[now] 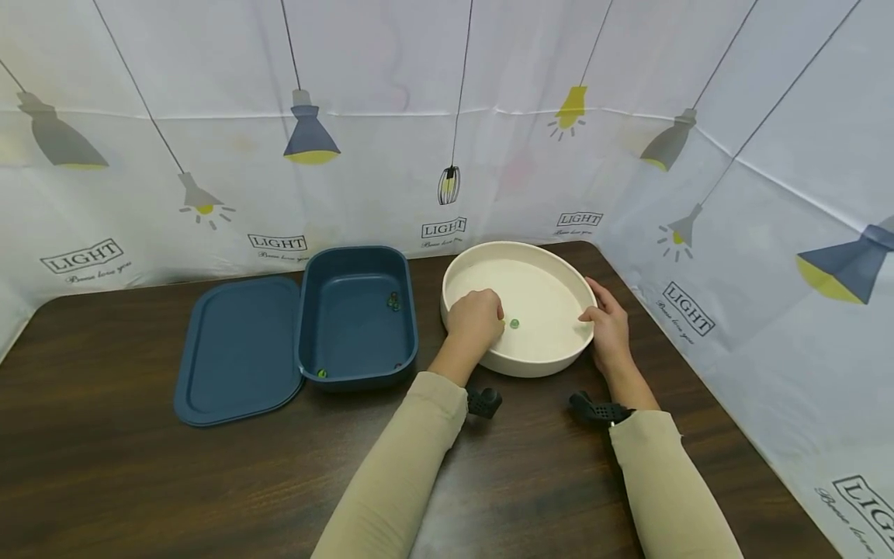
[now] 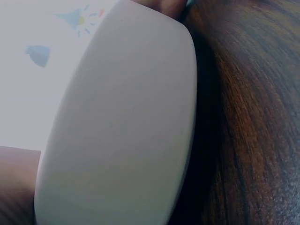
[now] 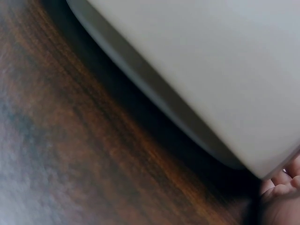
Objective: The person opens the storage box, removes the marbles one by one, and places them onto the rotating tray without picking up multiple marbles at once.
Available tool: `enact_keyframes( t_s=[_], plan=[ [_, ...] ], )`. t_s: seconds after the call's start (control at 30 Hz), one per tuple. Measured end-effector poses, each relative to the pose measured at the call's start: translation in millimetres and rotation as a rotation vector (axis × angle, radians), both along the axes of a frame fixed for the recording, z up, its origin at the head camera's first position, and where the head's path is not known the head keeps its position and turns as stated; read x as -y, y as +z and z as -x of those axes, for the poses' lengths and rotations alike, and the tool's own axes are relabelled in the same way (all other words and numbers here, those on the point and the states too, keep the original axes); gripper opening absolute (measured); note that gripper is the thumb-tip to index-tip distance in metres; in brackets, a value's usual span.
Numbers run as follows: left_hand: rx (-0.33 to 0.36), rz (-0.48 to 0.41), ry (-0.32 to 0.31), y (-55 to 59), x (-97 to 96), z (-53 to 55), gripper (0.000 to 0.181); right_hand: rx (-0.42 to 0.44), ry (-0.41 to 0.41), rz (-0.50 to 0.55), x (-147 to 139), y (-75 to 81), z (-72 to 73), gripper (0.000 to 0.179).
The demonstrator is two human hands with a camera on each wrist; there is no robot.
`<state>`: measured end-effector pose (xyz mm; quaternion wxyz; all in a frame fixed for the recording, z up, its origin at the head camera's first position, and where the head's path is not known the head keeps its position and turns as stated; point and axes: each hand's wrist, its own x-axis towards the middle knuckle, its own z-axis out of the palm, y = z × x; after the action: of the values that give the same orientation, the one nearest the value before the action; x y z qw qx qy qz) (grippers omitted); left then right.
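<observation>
A round cream basin (image 1: pixel 538 299) stands at the table's right side. My left hand (image 1: pixel 476 320) reaches over its near-left rim with curled fingers, and a small yellowish marble (image 1: pixel 501 322) shows at the fingertips. Just right of them, a green marble (image 1: pixel 514 323) lies on the basin floor. My right hand (image 1: pixel 609 326) grips the right rim, thumb inside and fingers outside. In the left wrist view the basin's outer wall (image 2: pixel 122 112) hides the left fingertips. The right wrist view shows the basin's wall (image 3: pixel 225 75) and part of the right hand's fingers (image 3: pixel 281 187).
Left of the basin stands a deep blue rectangular container (image 1: pixel 356 318) with several marbles (image 1: pixel 394 301) inside, some near its corners. A flat blue lid (image 1: pixel 240 349) lies against its left side on the dark wooden table (image 1: pixel 174 489). A lamp-printed sheet (image 1: pixel 391 78) hangs behind.
</observation>
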<state>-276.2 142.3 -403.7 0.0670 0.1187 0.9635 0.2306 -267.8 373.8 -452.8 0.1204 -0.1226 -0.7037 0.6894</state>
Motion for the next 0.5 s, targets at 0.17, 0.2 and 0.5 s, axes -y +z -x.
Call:
enact_keyframes(
  t_s=[0.17,0.2,0.5],
  plan=[
    [-0.006,-0.056,-0.014,-1.0,4.6,-2.3,0.019,0.006,0.012,0.012,0.6,-3.8,1.0,0.077],
    [-0.017,-0.101,-0.019,-0.8,6.6,-3.4,0.020,0.010,0.013,0.013,0.4,-4.4,0.9,0.077],
    [-0.081,-0.431,-0.079,33.6,75.1,-26.1,0.020,0.004,0.002,0.010,-0.2,-0.8,-0.3,0.077]
  ],
)
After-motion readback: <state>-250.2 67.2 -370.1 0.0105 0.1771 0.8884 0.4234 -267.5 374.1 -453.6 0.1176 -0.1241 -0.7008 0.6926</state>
